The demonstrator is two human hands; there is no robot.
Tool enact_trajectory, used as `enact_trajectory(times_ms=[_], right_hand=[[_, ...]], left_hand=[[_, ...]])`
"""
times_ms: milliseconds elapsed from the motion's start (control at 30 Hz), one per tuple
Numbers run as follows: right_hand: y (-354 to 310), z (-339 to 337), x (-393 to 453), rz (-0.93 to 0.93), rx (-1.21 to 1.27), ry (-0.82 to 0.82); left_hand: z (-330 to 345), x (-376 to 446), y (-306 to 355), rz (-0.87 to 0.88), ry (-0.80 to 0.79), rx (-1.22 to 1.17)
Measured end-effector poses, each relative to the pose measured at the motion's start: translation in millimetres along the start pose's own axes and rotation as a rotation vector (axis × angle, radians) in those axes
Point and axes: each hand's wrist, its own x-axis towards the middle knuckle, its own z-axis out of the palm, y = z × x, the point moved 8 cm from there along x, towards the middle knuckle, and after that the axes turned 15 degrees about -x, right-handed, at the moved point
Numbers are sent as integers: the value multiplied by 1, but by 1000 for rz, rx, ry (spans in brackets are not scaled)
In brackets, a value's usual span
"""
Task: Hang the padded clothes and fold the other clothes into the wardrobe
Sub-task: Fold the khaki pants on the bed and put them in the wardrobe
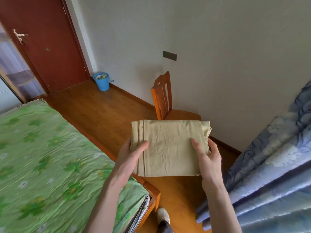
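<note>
Both thumbs press on top as the left hand [130,154] and right hand [207,156] grip the folded cloth [168,147], so keep it flat.

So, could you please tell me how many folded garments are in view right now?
1: the beige folded garment, held between the left hand and right hand, above the floor. Others may be out of view.

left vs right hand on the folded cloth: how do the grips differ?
The left hand grips the folded beige garment at its stitched-hem edge, while the right hand grips the opposite edge, where the layers bunch. The left thumb lies nearly flat across the top; the right thumb points up the cloth. Shared: each hand has its thumb on top and fingers underneath, holding the garment in the air above the floor.
</note>
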Motion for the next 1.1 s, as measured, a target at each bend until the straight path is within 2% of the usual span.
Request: enact_trajectory(times_ms=[167, 467, 667, 833, 1100], right_hand=[[-41, 38, 95, -60, -70, -87], [-99, 102, 247, -86, -134, -173], [-118, 155, 311, -92, -160, -285], [-127, 227, 365, -118, -197, -439], [-165, 373, 451, -222, -227, -726]], left_hand=[[10, 81, 18, 29, 128, -80], [26, 222, 61, 79, 223, -103], [15, 276, 76, 129, 310, -102], [-17, 322, 88, 164, 442, -125], [-73, 389, 120, 240, 765, -163]])
